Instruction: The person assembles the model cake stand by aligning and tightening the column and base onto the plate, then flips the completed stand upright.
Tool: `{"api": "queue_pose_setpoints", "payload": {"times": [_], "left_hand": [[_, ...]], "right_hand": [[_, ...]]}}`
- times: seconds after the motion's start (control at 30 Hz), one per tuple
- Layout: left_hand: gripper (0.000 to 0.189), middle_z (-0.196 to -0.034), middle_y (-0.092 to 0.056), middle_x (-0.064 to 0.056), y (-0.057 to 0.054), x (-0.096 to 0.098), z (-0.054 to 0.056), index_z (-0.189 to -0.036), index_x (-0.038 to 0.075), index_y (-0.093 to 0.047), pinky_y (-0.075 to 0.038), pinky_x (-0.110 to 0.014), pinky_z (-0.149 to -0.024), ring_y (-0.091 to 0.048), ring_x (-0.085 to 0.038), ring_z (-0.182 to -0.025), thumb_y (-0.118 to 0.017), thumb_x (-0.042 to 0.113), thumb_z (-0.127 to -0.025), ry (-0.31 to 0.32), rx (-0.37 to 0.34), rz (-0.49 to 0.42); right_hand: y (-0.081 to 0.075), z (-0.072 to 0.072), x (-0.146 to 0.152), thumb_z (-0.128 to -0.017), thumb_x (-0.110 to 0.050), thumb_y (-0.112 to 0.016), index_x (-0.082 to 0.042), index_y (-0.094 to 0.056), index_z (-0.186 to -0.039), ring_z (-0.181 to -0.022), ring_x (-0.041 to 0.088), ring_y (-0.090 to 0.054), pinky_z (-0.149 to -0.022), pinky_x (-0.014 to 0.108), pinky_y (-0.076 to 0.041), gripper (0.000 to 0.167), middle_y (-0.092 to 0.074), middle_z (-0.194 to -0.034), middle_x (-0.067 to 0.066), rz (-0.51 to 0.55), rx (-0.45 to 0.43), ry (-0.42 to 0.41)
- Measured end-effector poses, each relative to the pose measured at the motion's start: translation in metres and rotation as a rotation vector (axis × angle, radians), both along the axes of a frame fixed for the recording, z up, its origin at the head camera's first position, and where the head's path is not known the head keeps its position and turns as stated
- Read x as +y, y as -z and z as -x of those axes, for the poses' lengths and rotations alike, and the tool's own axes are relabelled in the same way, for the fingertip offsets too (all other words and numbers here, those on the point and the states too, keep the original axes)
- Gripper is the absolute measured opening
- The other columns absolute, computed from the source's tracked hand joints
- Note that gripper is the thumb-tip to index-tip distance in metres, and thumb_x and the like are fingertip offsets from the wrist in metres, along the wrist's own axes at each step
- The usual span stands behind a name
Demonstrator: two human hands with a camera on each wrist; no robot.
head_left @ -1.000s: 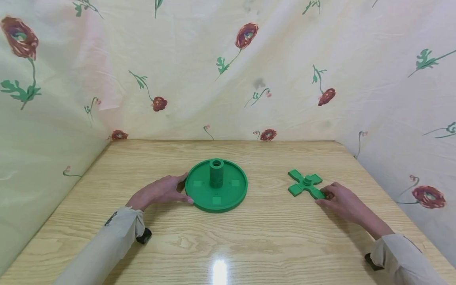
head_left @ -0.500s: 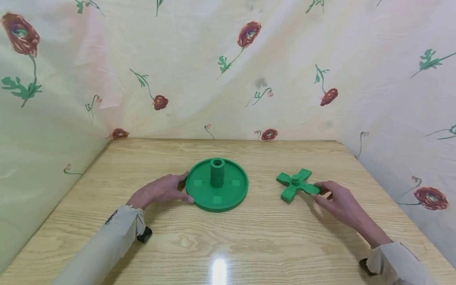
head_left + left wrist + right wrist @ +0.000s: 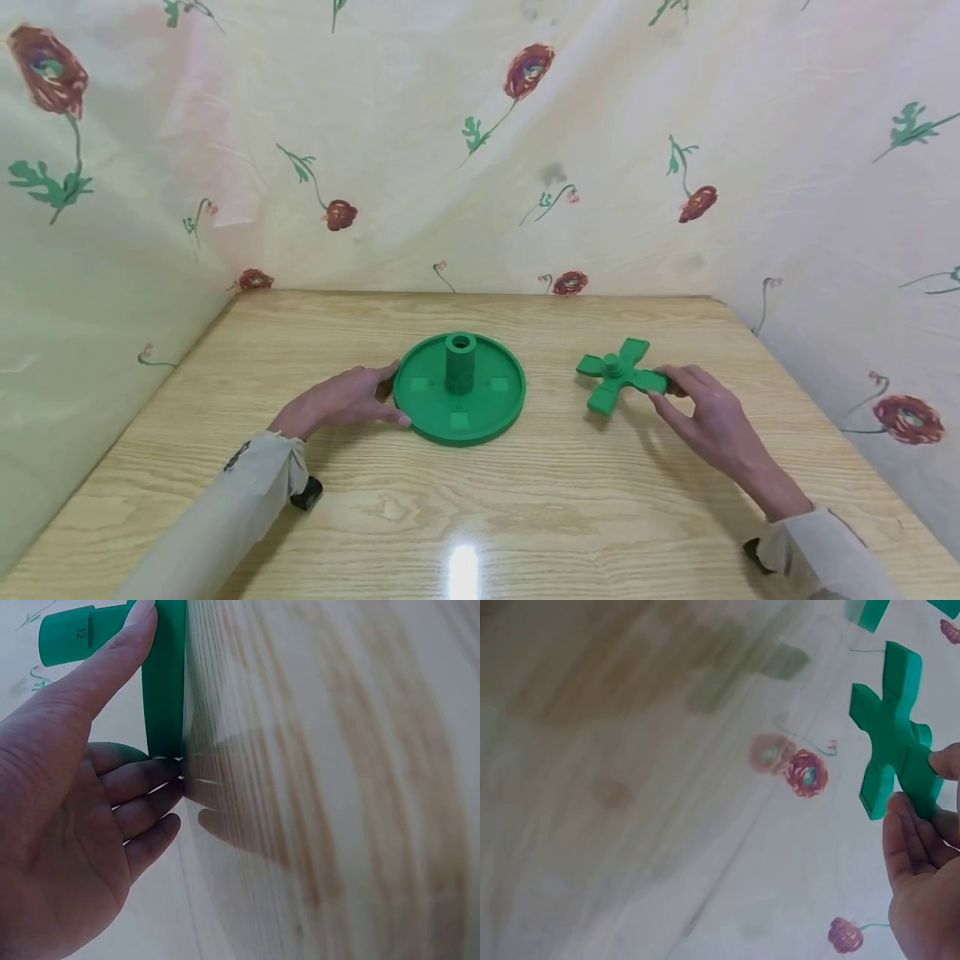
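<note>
A round green base (image 3: 427,421) with a raised rim and an upright hollow post (image 3: 460,367) lies on the table. My left hand (image 3: 341,404) holds its left edge, thumb on the near rim and fingers round the far side; in the left wrist view the thumb (image 3: 112,664) lies along the rim. To the right, my right hand (image 3: 716,421) pinches one arm of a green four-armed cross piece (image 3: 617,383) between thumb and fingers. The cross is raised off the table and slightly tilted, a short round peg (image 3: 612,363) on its upper side.
The wood-grain table (image 3: 480,483) ends at a hanging flowered cloth (image 3: 390,167) at the back and on both sides. Between base and cross lies a stretch of bare tabletop. Light reflects near the front edge.
My right hand has lifted the cross from the table and moved it left, turning it somewhat. The left hand and round base have stayed in place.
</note>
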State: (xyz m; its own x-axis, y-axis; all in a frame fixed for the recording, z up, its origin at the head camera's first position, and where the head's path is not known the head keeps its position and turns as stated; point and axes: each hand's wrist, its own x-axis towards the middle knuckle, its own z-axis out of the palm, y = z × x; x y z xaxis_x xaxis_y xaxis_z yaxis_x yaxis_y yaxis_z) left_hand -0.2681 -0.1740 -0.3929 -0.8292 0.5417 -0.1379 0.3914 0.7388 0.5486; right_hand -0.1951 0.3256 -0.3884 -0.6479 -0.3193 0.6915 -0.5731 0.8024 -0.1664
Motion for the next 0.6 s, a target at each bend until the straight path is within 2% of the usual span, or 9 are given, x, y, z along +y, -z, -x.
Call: {"api": "queue_pose_setpoints", "payload": {"times": [0.13, 0.27, 0.6], "left_hand": [[0.106, -0.158, -0.043, -0.019, -0.002, 0.001, 0.0, -0.162, -0.001, -0.026, -0.039, -0.053, -0.112, -0.052, -0.024, -0.127, -0.081, 0.05, -0.088, -0.004, 0.0, 0.012], [0.107, -0.159, -0.042, -0.02, -0.003, 0.002, 0.0, -0.162, -0.002, -0.025, -0.039, -0.053, -0.112, -0.051, -0.024, -0.129, -0.08, 0.052, -0.088, -0.011, 0.0, 0.025], [0.106, -0.157, -0.044, -0.022, -0.001, 0.001, 0.001, -0.161, -0.003, -0.026, -0.04, -0.053, -0.111, -0.053, -0.023, -0.124, -0.081, 0.05, -0.088, 0.003, 0.003, 0.017]], "right_hand": [[-0.003, 0.003, -0.009, -0.072, 0.013, -0.082, 0.007, -0.07, -0.113, -0.08, 0.024, -0.064, -0.077, 0.007, -0.042, 0.044, -0.068, -0.095, 0.01, 0.044, 0.05, -0.045], [-0.005, 0.003, -0.018, -0.072, 0.014, -0.08, 0.008, -0.07, -0.114, -0.08, 0.023, -0.063, -0.08, 0.007, -0.043, 0.043, -0.068, -0.096, 0.012, 0.096, 0.066, -0.075], [-0.014, 0.006, -0.045, -0.08, 0.016, -0.077, 0.007, -0.071, -0.117, -0.087, 0.003, -0.06, -0.082, 0.008, -0.045, 0.038, -0.069, -0.096, 0.01, 0.251, 0.025, -0.102]]}}
